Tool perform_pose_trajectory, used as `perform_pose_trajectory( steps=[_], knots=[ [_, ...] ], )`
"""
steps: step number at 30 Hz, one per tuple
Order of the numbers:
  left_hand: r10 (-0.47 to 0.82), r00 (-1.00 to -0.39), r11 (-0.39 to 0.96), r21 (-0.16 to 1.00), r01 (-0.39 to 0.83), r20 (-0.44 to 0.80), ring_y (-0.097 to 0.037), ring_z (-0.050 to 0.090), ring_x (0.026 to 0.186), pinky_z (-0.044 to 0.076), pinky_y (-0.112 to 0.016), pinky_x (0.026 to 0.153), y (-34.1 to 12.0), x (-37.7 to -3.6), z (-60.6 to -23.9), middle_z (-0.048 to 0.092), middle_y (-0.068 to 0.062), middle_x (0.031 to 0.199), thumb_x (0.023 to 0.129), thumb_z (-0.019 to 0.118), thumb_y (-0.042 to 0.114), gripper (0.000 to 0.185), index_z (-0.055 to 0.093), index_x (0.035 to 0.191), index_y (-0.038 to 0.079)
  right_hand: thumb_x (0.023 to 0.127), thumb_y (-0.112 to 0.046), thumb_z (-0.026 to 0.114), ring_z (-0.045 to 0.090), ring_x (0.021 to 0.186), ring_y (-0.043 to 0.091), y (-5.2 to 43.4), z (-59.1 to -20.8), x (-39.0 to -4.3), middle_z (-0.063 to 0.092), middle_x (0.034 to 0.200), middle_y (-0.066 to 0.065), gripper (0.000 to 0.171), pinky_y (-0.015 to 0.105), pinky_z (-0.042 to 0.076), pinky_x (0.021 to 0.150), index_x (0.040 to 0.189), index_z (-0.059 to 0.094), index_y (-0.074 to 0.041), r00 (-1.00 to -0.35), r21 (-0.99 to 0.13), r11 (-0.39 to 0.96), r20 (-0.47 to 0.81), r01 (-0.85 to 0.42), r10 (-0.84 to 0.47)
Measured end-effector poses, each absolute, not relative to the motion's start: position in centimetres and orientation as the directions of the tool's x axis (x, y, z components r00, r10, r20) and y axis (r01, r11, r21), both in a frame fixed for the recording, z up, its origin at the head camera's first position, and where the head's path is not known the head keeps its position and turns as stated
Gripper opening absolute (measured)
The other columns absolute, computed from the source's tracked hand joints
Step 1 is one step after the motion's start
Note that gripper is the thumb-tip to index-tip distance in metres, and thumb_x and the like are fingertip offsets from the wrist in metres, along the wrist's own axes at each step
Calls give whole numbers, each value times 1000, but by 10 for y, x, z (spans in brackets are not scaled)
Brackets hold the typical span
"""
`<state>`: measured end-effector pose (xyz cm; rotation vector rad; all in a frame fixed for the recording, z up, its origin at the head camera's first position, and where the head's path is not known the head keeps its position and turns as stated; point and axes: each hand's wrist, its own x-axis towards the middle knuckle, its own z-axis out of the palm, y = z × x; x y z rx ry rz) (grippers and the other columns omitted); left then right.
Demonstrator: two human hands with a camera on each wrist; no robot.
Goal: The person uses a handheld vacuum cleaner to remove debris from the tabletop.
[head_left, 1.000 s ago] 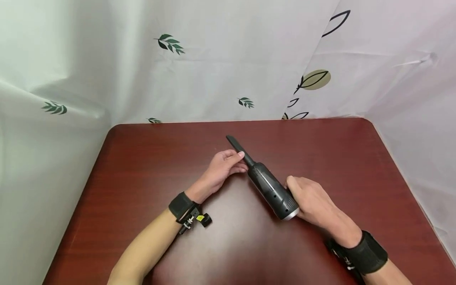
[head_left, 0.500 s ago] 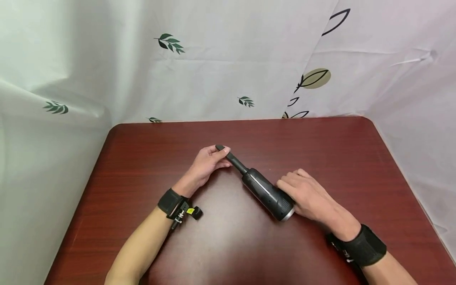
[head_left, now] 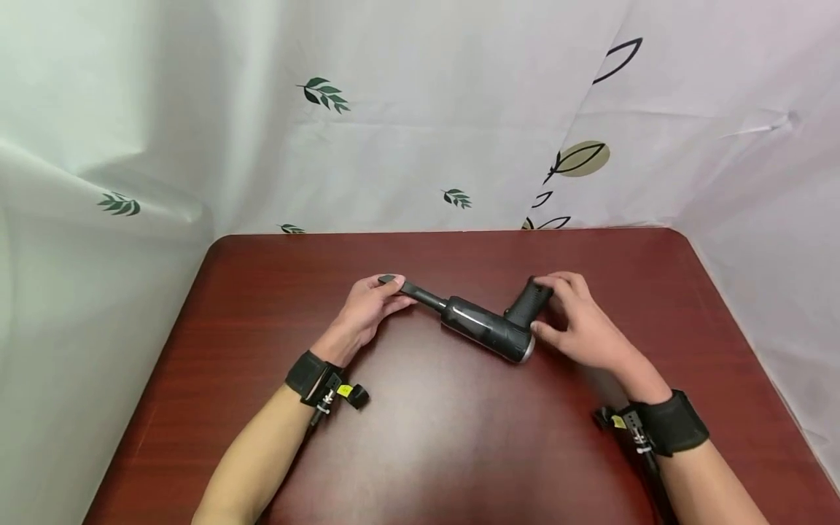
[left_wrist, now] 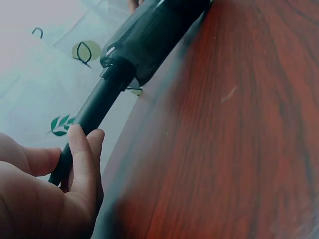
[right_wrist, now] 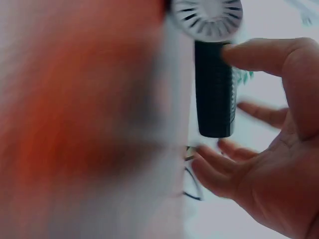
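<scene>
A black handheld vacuum (head_left: pixel 485 326) with a pistol-style handle (head_left: pixel 528 305) and a long narrow nozzle (head_left: pixel 425 297) is held over the table. My left hand (head_left: pixel 364 310) pinches the nozzle near its tip between thumb and fingers, which the left wrist view shows from close by. At the other end, my right hand (head_left: pixel 584 328) is spread loosely beside the handle. In the right wrist view its thumb (right_wrist: pixel 254 52) lies right at the handle's top, and the other fingers are apart from the handle's lower end. Above that handle shows the round silver vent (right_wrist: pixel 212 12).
A reddish-brown wooden table (head_left: pixel 295 255) with rounded far corners lies under both hands. White curtains (head_left: pixel 394 131) with leaf prints hang behind it and along both sides. Each wrist wears a black strap (head_left: pixel 672 423) with a small camera.
My left hand has slid toward the nozzle's tip and moved left. The vacuum has turned so its handle shows, pointing away. My right hand has loosened from its grip and moved farther back.
</scene>
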<state>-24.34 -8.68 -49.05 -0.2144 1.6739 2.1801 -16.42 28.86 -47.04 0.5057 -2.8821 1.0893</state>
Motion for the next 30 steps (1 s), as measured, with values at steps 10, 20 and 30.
perform_pose_trajectory(
  steps=[10, 20, 30],
  knots=[
    [196, -911, -282, 869, -407, -363, -24, 79, 99, 61, -32, 97, -86, -257, -504, 60, -22, 134, 108, 64, 14, 41, 58, 141, -9, 108, -28, 66, 75, 90, 16, 287, -483, -216, 53, 137, 33, 78, 36, 65, 87, 162, 22, 7, -944, -935, 217, -311, 282, -114],
    [167, -952, 162, 959, -232, -258, -20, 77, 80, 65, -32, 79, -96, -276, -503, 76, -20, 101, 106, 70, 25, 33, 69, 128, 2, 106, -37, 67, 72, 85, 11, 277, -487, -255, 59, 130, 26, 76, 27, 64, 81, 158, 33, 8, -961, -912, 314, -276, 266, 11],
    [149, -963, 421, 896, -141, -222, -21, 73, 74, 60, -30, 66, -96, -277, -491, 74, -9, 86, 103, 75, 27, 21, 73, 111, 7, 108, -42, 61, 69, 99, 26, 260, -477, -267, 65, 131, 26, 74, 30, 55, 83, 158, 39, 8, -968, -793, 556, -221, 250, 120]
  ],
)
